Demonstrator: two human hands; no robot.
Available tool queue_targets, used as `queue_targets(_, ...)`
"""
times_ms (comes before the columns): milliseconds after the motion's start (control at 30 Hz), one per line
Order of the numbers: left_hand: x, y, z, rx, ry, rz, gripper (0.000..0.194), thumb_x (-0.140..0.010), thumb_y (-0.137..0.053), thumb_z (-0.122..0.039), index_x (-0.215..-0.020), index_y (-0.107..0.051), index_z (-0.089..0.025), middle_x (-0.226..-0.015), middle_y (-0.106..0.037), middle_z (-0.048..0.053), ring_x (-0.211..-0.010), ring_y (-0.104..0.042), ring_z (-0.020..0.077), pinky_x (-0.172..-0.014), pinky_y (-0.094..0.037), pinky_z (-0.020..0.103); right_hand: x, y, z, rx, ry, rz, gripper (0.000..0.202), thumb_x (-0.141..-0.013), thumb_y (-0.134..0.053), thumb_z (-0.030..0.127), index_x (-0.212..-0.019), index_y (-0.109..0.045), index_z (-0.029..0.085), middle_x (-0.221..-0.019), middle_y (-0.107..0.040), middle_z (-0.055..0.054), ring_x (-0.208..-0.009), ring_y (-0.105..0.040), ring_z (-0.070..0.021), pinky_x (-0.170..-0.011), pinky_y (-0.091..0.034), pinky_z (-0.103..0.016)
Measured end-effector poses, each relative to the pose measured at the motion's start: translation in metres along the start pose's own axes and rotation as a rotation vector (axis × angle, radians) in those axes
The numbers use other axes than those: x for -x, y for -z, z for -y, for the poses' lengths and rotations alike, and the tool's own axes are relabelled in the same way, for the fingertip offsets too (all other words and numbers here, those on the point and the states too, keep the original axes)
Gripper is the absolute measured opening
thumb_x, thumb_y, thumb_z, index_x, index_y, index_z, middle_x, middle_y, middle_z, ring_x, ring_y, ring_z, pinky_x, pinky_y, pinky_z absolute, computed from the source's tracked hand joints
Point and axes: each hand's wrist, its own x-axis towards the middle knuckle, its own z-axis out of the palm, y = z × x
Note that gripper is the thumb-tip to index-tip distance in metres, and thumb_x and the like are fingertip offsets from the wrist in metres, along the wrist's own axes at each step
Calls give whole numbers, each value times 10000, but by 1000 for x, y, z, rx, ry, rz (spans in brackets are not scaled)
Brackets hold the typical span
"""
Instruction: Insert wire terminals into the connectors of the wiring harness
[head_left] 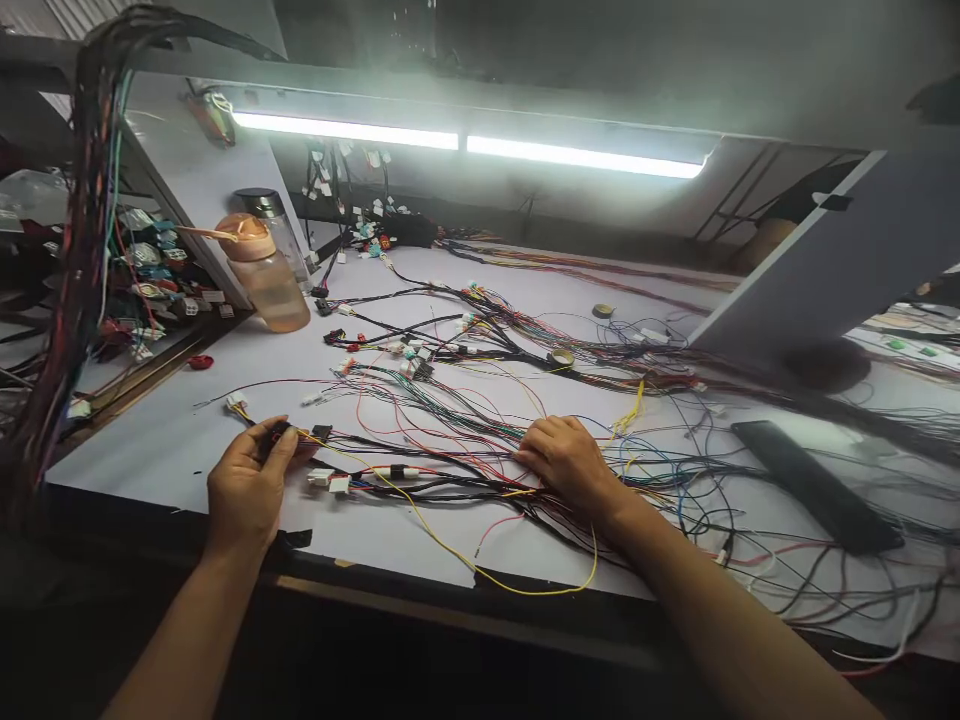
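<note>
At the left front of the white tabletop, my left hand pinches a dark connector with wires on it between thumb and fingers. A white connector on a short yellow and black lead sticks out just beyond those fingers. My right hand lies over the wire harness near the middle, fingers curled down onto the wires; what the fingertips hold is hidden. Between the hands are a black connector and white connectors. A loose yellow wire loops down past the table's front edge.
A water bottle stands at the back left, beside a hanging wire bundle. Tape rolls lie among more harnesses. A dark flat phone-like slab lies right of my right hand. A slanted panel bounds the right side.
</note>
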Motion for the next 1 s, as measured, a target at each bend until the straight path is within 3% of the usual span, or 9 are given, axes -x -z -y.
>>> queue_targets(300,2,-6,-6,-31,17,-19,479,-598,-811,-358,-1001,-654,-150,-782,-668,15,-633,-655,136,-699,-573,277,4,0,-1,-90,18,-80,185,-964,-557,327,-853,-635,200,-859,-672,-18,-814,-547,-166,-825,-328,-333)
queue_targets(500,1,-2,-4,-35,39,11,481,-633,-793,-343,-1052,-652,-152,-793,-671,15,-648,-660,140,-707,-566,286,-26,14,49,-176,186,-163,156,-981,-523,287,-1035,-635,193,-1032,-705,-45,-941,-596,-172,-866,-378,-339)
queue_targets(600,2,-1,-4,-21,46,12,509,-649,-779,-339,-1109,-662,-156,-805,-671,18,-638,-650,136,-696,-550,281,-49,4,80,-173,291,-115,230,-968,-546,343,-1130,-620,198,-1149,-683,-53,-996,-599,-186,-876,-404,-338)
queue_targets(700,4,1,-6,5,79,30,552,-672,-752,-334,-1184,-657,-152,-801,-677,30,-651,-651,149,-710,-533,289,-64,-16,100,-146,297,-69,275,-968,-540,357,-1187,-607,205,-1220,-661,-63,-1040,-597,-203,-886,-410,-352)
queue_targets(833,5,3,-8,34,92,81,589,-709,-717,-349,-1250,-631,-133,-782,-666,41,-658,-630,156,-705,-514,305,-66,-38,108,-158,239,-37,253,-977,-523,317,-1182,-616,201,-1218,-663,-78,-1057,-593,-204,-883,-409,-366)
queue_targets(1000,6,4,-9,43,93,110,533,-733,-704,-362,-1222,-655,-155,-687,-588,10,-634,-517,95,-596,-431,209,-61,-44,108,-198,257,-19,235,-989,-495,299,-1153,-633,201,-1220,-663,-61,-1071,-575,-203,-916,-394,-365)
